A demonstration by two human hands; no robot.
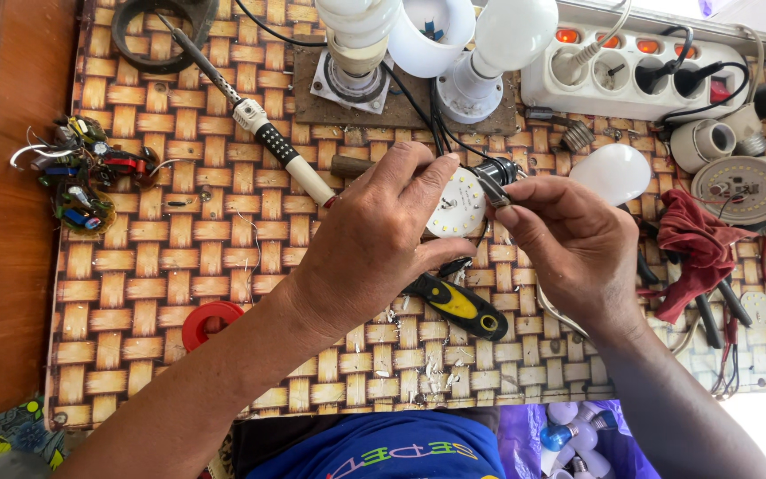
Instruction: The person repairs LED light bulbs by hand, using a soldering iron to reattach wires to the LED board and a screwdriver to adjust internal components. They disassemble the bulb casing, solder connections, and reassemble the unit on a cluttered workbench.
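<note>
My left hand grips a round white LED board studded with small yellow chips, holding it on edge above the woven mat. My right hand pinches a small metal tool against the board's right rim, next to a black cylindrical part. Thin black wires run from the board up toward the lamp holders. Directly under my hands lies a yellow and black handled tool.
A soldering iron lies at the upper left, and loose circuit boards sit at the mat's left edge. Bulbs on holders and a white power strip stand at the back. A white dome, red cloth, second LED board and red tape roll surround me.
</note>
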